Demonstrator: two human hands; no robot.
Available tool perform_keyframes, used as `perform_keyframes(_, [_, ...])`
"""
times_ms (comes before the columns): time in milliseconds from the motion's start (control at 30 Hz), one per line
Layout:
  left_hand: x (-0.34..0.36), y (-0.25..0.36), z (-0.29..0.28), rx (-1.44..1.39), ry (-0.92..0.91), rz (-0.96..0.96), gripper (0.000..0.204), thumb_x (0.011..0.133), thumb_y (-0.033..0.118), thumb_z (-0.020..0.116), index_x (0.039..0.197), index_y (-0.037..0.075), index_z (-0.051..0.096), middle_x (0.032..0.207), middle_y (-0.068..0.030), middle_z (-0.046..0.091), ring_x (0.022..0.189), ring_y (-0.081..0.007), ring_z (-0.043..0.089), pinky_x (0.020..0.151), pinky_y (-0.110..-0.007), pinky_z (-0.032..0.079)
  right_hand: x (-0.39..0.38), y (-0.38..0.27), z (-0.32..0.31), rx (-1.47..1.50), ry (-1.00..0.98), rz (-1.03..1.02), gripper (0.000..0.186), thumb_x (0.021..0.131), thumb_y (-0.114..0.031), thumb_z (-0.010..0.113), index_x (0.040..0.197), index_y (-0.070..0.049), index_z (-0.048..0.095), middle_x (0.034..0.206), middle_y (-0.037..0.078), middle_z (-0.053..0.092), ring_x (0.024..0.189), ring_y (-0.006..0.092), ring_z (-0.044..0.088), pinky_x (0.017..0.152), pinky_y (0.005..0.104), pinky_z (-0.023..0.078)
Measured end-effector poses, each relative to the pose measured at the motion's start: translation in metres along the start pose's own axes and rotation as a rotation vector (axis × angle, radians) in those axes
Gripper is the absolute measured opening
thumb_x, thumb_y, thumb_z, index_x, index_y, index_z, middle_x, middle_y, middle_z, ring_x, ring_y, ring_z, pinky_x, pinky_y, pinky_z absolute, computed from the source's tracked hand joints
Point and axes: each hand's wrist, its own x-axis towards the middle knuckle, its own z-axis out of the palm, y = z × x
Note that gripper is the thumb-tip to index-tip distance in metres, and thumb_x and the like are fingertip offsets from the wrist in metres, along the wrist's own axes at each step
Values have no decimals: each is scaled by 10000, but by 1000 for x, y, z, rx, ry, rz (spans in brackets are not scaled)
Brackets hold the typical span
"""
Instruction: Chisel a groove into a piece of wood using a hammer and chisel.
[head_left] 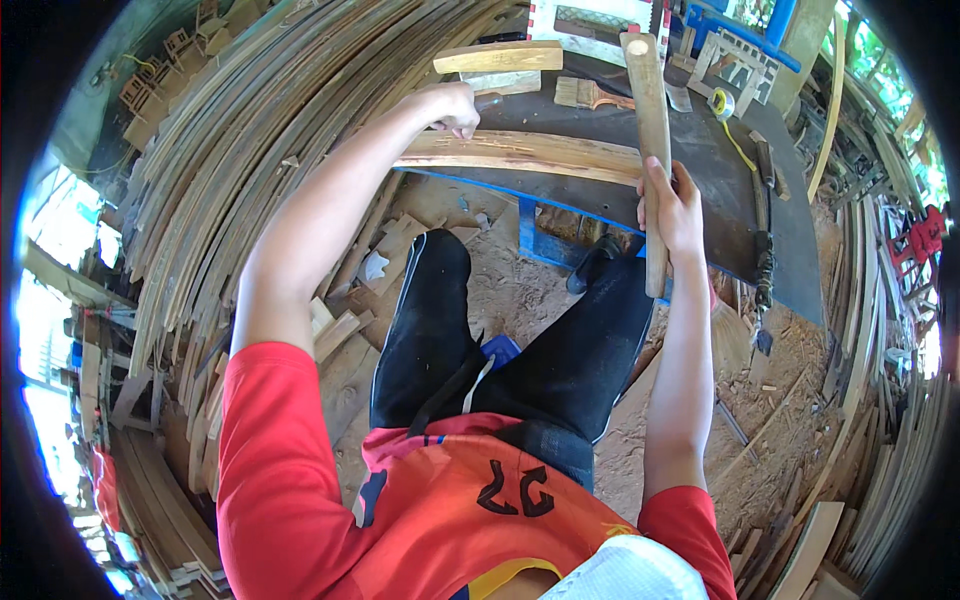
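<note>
A long, slightly curved wooden board (540,150) with small marks on its top lies across the dark tabletop (720,240). My left hand (455,108) is closed just above the left part of this board. Whatever its fingers hold, if anything, is hidden; a short brown, handle-like piece (488,101) shows right beside it. My right hand (675,210) grips a thick wooden stick (648,110) at the board's right end. The stick points away from me, its blunt far end over the back of the table.
Behind the board lie a wood block (498,57), a paintbrush (580,94) and a yellow tape measure (721,104). A dark-handled tool (764,265) hangs at the right edge. Long wooden strips (250,130) are stacked on the left, more (850,330) on the right.
</note>
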Motion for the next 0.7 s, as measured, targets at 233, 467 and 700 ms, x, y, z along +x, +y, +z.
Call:
perform_keyframes(233, [20, -15, 14, -200, -63, -1, 185, 716, 188, 728, 601, 112, 604, 596, -2, 580, 521, -129, 476, 495, -312, 391, 0, 1, 0, -30, -33, 1, 434, 987, -407, 653, 1060, 15, 584, 695, 47, 585, 466, 121, 560, 430, 283, 427])
perform_keyframes(467, [14, -21, 15, -269, -61, 74, 214, 749, 208, 781, 786, 59, 632, 706, -13, 622, 571, -110, 541, 492, -293, 431, -3, -1, -3, -66, -7, 16, 460, 980, -422, 657, 1095, 18, 586, 711, 49, 590, 479, 131, 569, 446, 292, 436])
perform_keyframes(700, [8, -36, 15, -398, -73, 179, 292, 720, 290, 811, 746, 66, 625, 653, -13, 590, 527, -99, 506, 491, -285, 427, -4, -1, 0, -62, -5, 21, 449, 980, -416, 658, 1082, 16, 592, 720, 54, 591, 485, 131, 562, 451, 294, 431])
